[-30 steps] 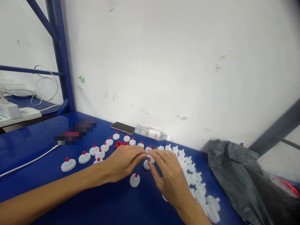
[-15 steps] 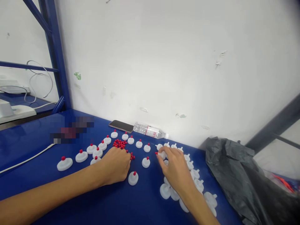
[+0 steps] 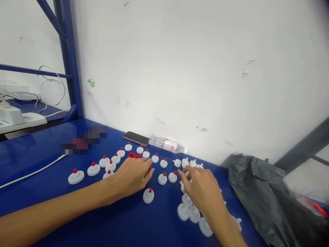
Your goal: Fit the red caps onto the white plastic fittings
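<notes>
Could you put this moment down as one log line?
left hand: at red pieces, grip unclear | right hand: at plain white pieces, grip unclear | between hands: red-tipped white pieces | behind: phone, bottle

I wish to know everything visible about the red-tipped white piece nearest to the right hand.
The white piece is a round, smooth, plastic-looking disc with a raised centre topped by a small red cap. It sits on the blue table, cap pointing up, between a similar red-capped piece and the right hand. The fingertips are very close; contact is unclear.
</notes>
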A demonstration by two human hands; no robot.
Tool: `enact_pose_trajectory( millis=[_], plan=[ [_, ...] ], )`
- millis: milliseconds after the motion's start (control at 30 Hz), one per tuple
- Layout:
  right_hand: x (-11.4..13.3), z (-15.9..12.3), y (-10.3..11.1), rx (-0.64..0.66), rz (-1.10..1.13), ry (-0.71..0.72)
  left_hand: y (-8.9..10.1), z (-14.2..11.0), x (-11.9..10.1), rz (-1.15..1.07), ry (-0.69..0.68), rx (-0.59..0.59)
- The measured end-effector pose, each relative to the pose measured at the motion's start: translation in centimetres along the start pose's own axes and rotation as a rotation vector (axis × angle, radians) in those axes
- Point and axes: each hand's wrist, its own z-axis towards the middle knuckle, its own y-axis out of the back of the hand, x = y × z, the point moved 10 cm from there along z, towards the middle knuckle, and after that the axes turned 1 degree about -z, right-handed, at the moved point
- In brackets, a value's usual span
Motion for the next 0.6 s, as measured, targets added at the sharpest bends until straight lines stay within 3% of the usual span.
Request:
enact_pose_trajectory(
  millis=[133, 267, 467, 600],
  plan=[
    [0.4, -1.0, -0.1, -0.036, -0.193, 0.050, 0.6, 0.0, -0.1, -0.094, -0.021, -0.070],
    [0.8, -1.3, -0.9, -0.018, -0.182, 0.074, 1.0, 0.0, -0.2, -0.229, -0.057, -0.130],
    [0.9, -0.2, 1.1, -0.075, 0.190, 0.003, 1.7, -0.3, -1.0, -0.331, -0.102, -0.155],
    [3.0, -0.1, 2.9, -0.162, 0.431, 0.091, 1.5, -0.4, -1.0, -0.327, -0.108, -0.152]
  ],
)
